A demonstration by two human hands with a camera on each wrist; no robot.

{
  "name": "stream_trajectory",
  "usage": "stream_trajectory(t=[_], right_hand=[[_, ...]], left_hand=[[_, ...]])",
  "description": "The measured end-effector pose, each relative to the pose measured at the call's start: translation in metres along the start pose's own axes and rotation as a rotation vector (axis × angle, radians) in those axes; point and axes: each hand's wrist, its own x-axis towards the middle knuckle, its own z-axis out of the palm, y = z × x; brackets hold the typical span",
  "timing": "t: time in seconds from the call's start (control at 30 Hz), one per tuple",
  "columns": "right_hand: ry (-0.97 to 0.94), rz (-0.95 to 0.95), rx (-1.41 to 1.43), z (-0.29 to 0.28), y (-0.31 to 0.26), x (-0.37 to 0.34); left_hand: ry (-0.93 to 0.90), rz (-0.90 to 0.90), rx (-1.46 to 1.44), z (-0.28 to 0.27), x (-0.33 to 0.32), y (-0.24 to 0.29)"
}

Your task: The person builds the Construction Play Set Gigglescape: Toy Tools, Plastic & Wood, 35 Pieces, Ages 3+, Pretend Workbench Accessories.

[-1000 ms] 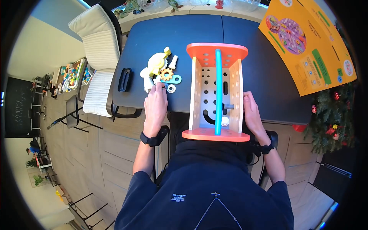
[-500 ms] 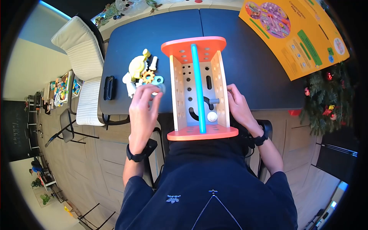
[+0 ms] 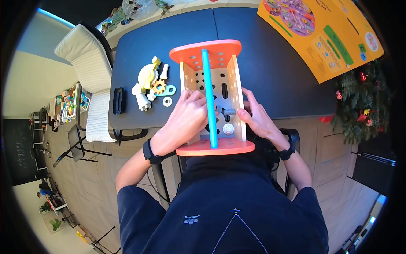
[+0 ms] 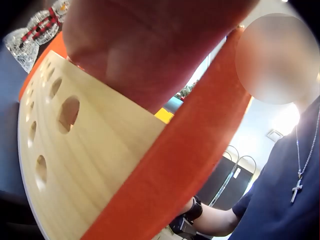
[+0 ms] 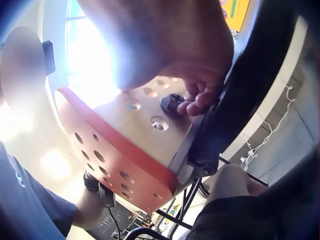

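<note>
Your left hand (image 3: pixel 185 120) pinches what appears a gray nut (image 3: pixel 219 109); just beyond its fingertips lies the gray bolt (image 3: pixel 230 112), held by your right hand's (image 3: pixel 261 120) curled fingers. Tilting either could misalign the threads.

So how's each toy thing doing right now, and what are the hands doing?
Toy box, open side up
Blue bar, running lengthwise across the box's open top
Grey bolt, pushed through the side wall, head outside
Right hand, fingers curled against the bolt's head
Left hand, reaching inside, seemingly pinching a grey nut by the bolt's tip
White round piece, inside the box
Orange gear, loose among other pieces
White ring, flat on the table
</note>
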Motion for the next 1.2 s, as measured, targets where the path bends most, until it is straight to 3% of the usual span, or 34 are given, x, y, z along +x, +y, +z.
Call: stream_trajectory(t=[0.43, 0.73, 0.83, 1.2], right_hand=[[0.061, -0.088, 0.068, 0.000, 0.014, 0.007], [0.074, -0.102, 0.059, 0.002, 0.017, 0.007], [0.082, -0.101, 0.049, 0.002, 0.017, 0.007], [0.082, -0.099, 0.046, 0.002, 0.016, 0.005]], left_hand=[[-0.188, 0.024, -0.011, 0.002, 0.020, 0.004], [-0.241, 0.082, -0.091, 0.000, 0.028, -0.002], [-0.137, 0.175, -0.084, 0.002, 0.030, -0.006], [-0.261, 0.152, -0.055, 0.003, 0.033, -0.006]])
